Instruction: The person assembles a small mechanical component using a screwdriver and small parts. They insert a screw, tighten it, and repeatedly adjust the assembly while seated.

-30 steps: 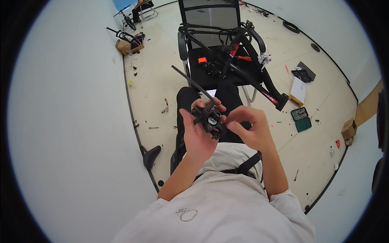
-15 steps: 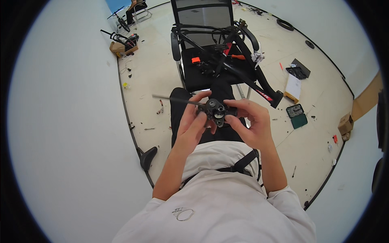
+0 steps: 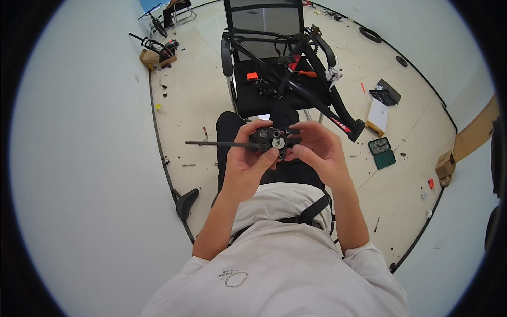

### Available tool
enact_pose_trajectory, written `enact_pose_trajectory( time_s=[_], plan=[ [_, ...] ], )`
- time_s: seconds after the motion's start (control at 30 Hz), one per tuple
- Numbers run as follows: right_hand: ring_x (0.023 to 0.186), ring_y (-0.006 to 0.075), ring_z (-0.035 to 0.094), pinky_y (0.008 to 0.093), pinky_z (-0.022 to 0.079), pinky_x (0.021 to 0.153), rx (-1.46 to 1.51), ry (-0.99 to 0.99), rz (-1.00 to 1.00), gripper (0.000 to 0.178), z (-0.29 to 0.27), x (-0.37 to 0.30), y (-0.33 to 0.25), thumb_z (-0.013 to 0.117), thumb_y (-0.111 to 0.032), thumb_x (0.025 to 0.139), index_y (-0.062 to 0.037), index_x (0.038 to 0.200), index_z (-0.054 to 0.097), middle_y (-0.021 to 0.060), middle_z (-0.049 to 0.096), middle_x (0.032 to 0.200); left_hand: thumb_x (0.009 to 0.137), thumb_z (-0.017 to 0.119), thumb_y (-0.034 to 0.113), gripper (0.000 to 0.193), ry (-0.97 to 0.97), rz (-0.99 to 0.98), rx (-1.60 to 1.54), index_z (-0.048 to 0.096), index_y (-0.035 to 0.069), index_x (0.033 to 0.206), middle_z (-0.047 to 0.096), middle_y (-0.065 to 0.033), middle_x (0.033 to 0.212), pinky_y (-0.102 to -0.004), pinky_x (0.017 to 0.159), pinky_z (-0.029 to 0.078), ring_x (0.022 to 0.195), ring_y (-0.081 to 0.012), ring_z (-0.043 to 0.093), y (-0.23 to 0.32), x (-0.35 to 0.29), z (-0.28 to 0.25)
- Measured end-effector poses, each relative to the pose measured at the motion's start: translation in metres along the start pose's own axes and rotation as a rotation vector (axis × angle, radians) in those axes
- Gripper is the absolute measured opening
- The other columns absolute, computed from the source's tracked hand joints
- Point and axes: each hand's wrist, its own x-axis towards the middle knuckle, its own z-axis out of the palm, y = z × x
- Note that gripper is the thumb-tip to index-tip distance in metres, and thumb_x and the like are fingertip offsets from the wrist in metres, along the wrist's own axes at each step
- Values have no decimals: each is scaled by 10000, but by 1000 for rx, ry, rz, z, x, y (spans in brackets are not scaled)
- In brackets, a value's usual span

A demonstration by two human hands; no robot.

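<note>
Above my lap, both hands hold a black disc brake caliper (image 3: 262,135) with bolt holes and a pale round insert facing up. My left hand (image 3: 246,168) is closed around its left side, thumb on the lower edge. A straight dark rod that looks like a hex key (image 3: 216,143) sticks out leftward from that hand; its inner end is hidden. My right hand (image 3: 323,152) pinches the caliper's right side between thumb and fingers.
Ahead, a black bike frame (image 3: 311,95) lies across an office chair (image 3: 254,108), with an orange-handled tool (image 3: 308,74). A green case (image 3: 387,159) and white box (image 3: 377,114) are on the floor at right. A bike saddle (image 3: 186,203) rests near the left wall.
The caliper has turned and shifted slightly left in my hands. The dark rod has swung from slanting to nearly level, its free end now lower and farther left.
</note>
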Motion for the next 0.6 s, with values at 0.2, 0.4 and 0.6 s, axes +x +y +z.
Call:
enact_pose_trajectory(
  time_s=[0.2, 0.4, 0.6],
  plan=[
    [820, 222, 695, 330, 596, 728, 207, 54, 104, 306, 4, 2, 12, 640, -32, 882, 43, 1159, 536, 164, 666, 1001, 868, 714, 88, 485, -12, 10, 12, 495, 24, 1296, 540, -48, 1122, -233, 845, 456, 995, -116, 540, 0, 1, 1],
    [757, 252, 708, 333, 605, 694, 262, 65, 149, 265, 0, 3, 14, 635, -65, 892, 53, 1114, 552, 178, 681, 920, 812, 755, 119, 523, -74, 132, 282, 562, 0, 1283, 518, -73, 1177, -300, 968, 402, 1091, -166, 511, 4, 6, -10],
    [706, 244, 708, 331, 612, 640, 221, 76, 162, 213, -1, 6, 12, 607, -64, 907, 58, 1080, 579, 171, 681, 864, 829, 674, 49, 529, -172, 87, 347, 533, 1, 1336, 486, -95, 1229, -302, 991, 389, 1119, -179, 500, 9, 6, -17]
  ],
)
